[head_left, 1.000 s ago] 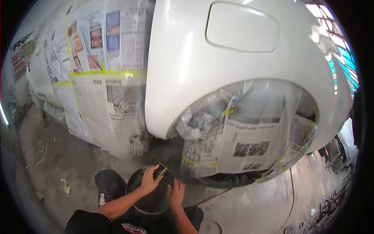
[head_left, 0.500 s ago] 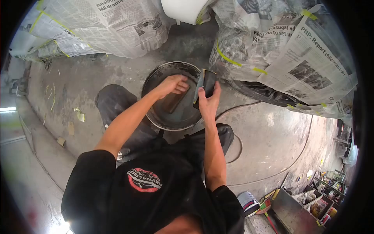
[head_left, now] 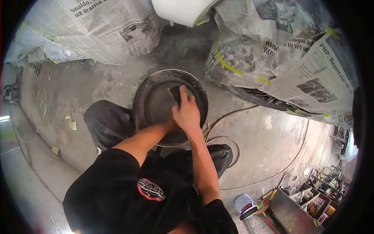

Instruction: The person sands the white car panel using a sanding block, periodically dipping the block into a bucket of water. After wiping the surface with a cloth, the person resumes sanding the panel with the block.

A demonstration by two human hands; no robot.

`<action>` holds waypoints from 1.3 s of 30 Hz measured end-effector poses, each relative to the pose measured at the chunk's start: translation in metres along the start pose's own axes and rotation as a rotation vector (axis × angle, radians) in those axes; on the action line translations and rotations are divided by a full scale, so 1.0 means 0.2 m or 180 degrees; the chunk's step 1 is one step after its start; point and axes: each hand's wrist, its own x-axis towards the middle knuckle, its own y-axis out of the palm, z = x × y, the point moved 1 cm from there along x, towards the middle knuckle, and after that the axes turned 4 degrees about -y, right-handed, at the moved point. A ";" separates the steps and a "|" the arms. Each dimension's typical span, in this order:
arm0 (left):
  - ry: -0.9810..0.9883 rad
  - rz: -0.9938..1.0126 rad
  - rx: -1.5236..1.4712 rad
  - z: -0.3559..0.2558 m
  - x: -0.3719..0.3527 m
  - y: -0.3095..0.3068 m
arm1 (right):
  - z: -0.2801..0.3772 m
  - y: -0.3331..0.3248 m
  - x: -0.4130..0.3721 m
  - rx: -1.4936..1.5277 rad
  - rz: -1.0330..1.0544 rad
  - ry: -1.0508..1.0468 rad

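A round dark basin (head_left: pixel 154 103), with what looks like water in its bottom, stands on the floor between my knees. Over it, my right hand (head_left: pixel 187 113) grips a dark block with a tan edge (head_left: pixel 175 94), which looks like a sanding block; its far end shows past my fingers. My left hand (head_left: pixel 170 125) reaches low into the basin, just behind my right hand. Its fingers are hidden by my right hand, so whether they hold anything does not show.
Newspaper-covered panels (head_left: pixel 117 35) rise ahead on the left, and more newspaper sheeting (head_left: pixel 249 46) covers a form on the right. A white curved part (head_left: pixel 181 9) hangs between them. A hose (head_left: pixel 269 177) curves across the floor. A paint can (head_left: pixel 245 205) stands by a tool box (head_left: pixel 290 210).
My right hand has moved left and down with the block, from the basin's right edge to over its inside. My left hand has dropped lower behind it. The view has shifted slightly.
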 end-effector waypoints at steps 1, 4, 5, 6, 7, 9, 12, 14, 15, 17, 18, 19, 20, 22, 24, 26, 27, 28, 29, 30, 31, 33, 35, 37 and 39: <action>0.0158 0.0157 -0.0251 -0.02 0.03 0.05 | 0.03 0.08 0.09 -0.0313 0.0258 0.0091; 0.0407 0.0298 -0.0828 0.05 0.12 0.26 | -0.03 0.31 0.30 -0.0874 0.0665 0.0513; 0.0449 0.0288 -0.0969 0.09 0.14 0.34 | -0.11 0.42 0.38 -0.0978 0.0738 0.0683; 0.0477 0.0273 -0.1098 0.14 0.17 0.40 | -0.27 0.62 0.42 -0.1144 0.0754 0.0748; 0.0514 0.0265 -0.1210 0.19 0.20 0.48 | -0.32 0.67 0.40 -0.1119 0.0876 0.0915; 0.0489 0.0295 -0.1315 0.26 0.22 0.57 | -0.44 0.82 0.37 -0.1184 0.1242 0.1222; 0.0255 0.0563 -0.1092 0.21 0.23 0.52 | -0.64 0.98 0.37 -0.0987 0.1022 0.1192; -0.0030 0.0780 -0.0928 0.15 0.19 0.39 | -0.59 0.88 0.40 -0.0547 0.1564 0.1616; -0.0180 0.0883 -0.0908 0.13 0.16 0.31 | -0.56 0.82 0.40 -0.0511 0.1443 0.1638; -0.0516 0.1101 -0.1061 0.15 0.08 0.13 | -0.49 0.72 0.35 -0.0409 0.1229 0.1733; -0.0750 0.1194 -0.1294 0.18 0.02 0.03 | -0.46 0.66 0.30 -0.0053 0.1158 0.1838; -0.1008 0.1235 -0.1596 0.21 -0.04 -0.08 | -0.43 0.58 0.27 0.0304 0.1044 0.1923; -0.1167 0.1216 -0.2131 0.25 -0.10 -0.19 | -0.40 0.48 0.28 0.0629 0.0880 0.1946; -0.1074 0.1736 -0.4507 0.22 -0.27 -0.65 | -0.30 0.30 0.23 0.0688 0.0704 0.1831; -0.1758 0.2675 -0.6008 0.31 -0.24 -0.69 | -0.07 0.04 0.11 0.1389 0.0011 0.1693; -0.2186 0.2862 -0.6390 0.30 -0.40 -1.01 | 0.05 -0.10 0.00 0.2158 -0.0680 0.1507; -0.2006 0.2867 -0.6555 0.28 -0.47 -1.17 | 0.10 -0.18 -0.08 0.2480 -0.0925 0.1450; -0.1816 0.2858 -0.6712 0.27 -0.52 -1.37 | 0.19 -0.31 -0.13 0.2818 -0.1156 0.1372; -0.1527 0.2726 -0.6603 0.25 -0.57 -1.55 | 0.38 -0.54 -0.20 0.3328 -0.1345 0.1460; -0.1286 0.2613 -0.6485 0.22 -0.64 -1.73 | 0.57 -0.75 -0.29 0.3845 -0.1507 0.1585; -0.1073 0.2525 -0.6360 0.19 -0.72 -1.91 | 0.59 -0.82 -0.34 0.3897 -0.1661 0.1629; -0.0599 0.1446 -0.5494 0.11 -0.91 -2.42 | 0.62 -0.91 -0.47 0.3974 -0.1955 0.1780; 0.1125 0.0658 -0.4660 -0.03 -1.23 -3.12 | 0.80 -1.12 -0.57 0.3912 -0.1934 0.1794; 0.1860 -0.0378 -0.3498 -0.12 -1.52 -3.71 | 0.90 -1.23 -0.65 0.3670 -0.1806 0.1740; 0.2442 -0.1368 -0.2864 -0.24 -1.75 -4.19 | 0.88 -1.23 -0.68 0.3242 -0.1636 0.1604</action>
